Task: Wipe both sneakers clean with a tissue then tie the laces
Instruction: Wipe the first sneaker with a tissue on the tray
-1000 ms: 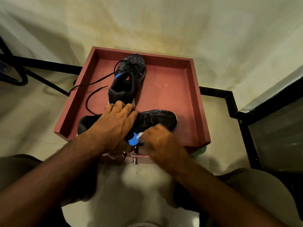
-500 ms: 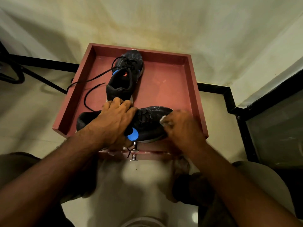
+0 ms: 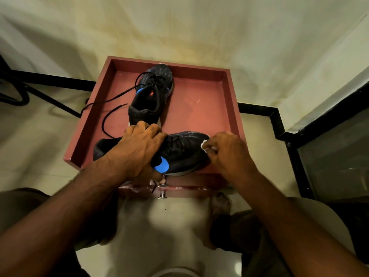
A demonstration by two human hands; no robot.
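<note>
Loose laces (image 3: 111,108) trail over the left wall of the red tray (image 3: 231,108). Far sneaker (image 3: 151,96) lies toe toward the far edge, unlaced. Left hand (image 3: 135,156), grip closed over the collar of the near sneaker (image 3: 185,154), pins it against the tray's near edge. Its long axis runs left-right, toe to the right. Right hand (image 3: 227,154), nearer that toe, pinches the tissue (image 3: 205,144) against it. Judgement: wiping of sneaker 1 underway; the next stroke likely runs leftward along the upper. Tying not yet begun.
</note>
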